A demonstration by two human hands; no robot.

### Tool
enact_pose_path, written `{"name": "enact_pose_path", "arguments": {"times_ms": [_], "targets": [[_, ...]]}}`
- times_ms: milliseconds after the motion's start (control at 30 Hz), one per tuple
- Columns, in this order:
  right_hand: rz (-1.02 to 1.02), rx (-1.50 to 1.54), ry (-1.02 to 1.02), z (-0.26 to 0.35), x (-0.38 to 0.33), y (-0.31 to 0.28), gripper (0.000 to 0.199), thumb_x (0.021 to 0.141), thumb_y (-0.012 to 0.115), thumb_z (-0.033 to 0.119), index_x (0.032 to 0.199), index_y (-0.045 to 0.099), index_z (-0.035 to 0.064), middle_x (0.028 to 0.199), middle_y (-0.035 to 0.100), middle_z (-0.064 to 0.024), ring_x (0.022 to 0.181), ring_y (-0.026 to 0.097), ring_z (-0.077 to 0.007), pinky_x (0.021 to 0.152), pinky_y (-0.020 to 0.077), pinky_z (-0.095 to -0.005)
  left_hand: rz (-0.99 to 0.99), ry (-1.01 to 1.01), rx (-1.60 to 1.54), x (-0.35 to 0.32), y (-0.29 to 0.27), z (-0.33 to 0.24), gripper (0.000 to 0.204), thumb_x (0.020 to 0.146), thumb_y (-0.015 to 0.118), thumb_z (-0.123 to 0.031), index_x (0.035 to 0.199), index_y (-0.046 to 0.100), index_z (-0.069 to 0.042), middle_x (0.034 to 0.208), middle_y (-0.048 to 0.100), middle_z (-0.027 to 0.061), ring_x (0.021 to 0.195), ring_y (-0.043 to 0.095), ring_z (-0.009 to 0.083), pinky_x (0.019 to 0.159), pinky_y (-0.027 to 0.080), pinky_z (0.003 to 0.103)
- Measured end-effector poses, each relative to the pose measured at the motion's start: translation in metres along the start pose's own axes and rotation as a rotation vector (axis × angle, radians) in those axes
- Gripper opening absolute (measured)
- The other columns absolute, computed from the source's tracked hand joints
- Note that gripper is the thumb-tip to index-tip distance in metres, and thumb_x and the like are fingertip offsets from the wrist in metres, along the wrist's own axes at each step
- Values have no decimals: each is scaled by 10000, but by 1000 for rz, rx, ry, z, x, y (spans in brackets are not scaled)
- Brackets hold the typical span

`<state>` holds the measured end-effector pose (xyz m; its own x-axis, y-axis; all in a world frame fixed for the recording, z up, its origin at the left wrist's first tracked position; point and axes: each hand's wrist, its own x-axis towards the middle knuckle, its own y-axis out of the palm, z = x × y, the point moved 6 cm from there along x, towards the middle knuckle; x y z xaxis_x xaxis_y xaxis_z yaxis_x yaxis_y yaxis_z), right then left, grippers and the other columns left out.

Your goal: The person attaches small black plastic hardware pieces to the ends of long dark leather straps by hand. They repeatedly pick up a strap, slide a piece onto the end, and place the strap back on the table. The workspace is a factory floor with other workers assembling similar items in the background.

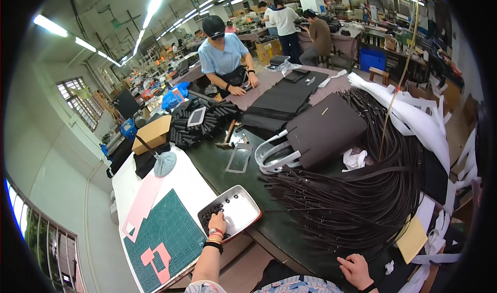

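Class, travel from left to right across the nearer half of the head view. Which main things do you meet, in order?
Green cutting mat → white-bottomed tray with the left hand in it → right hand → yellow sheet.

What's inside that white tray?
The white tray holds small black round pieces, mostly bunched toward its left side, with a few loose ones near the far edge. The left hand reaches in, so whatever is right beneath it can't be seen.
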<state>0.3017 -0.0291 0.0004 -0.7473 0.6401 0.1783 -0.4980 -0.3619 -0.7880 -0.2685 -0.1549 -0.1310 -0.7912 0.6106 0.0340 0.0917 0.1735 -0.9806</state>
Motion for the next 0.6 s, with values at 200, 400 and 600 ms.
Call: {"name": "enact_pose_path", "arguments": {"times_ms": [200,400,600], "targets": [[-122,-15,-1,-1,4,-6,343,752,737,190,1086,692,126,871,534,-61,815,524,-254,719,393,-387,95,49,-692,-14,-36,-47,279,790,711,-135,1046,656,-38,970,649,137,894,645,247,790,530,353],[-316,-33,-17,0,25,-30,402,734,720,127,1132,665,134,891,528,-56,816,515,-260,719,398,-382,1099,-75,-2003,-138,-54,-241,297,952,569,-57,1246,556,-12,1150,618,119,1001,618,167,862,530,220],[-398,-120,-15,5,29,-60,332,791,719,212,1116,678,157,854,535,-24,797,519,-224,701,388,-367,1336,72,-1866,-202,-48,-335,299,925,601,-35,1219,554,-13,1116,618,112,1002,622,159,866,532,222]]}}
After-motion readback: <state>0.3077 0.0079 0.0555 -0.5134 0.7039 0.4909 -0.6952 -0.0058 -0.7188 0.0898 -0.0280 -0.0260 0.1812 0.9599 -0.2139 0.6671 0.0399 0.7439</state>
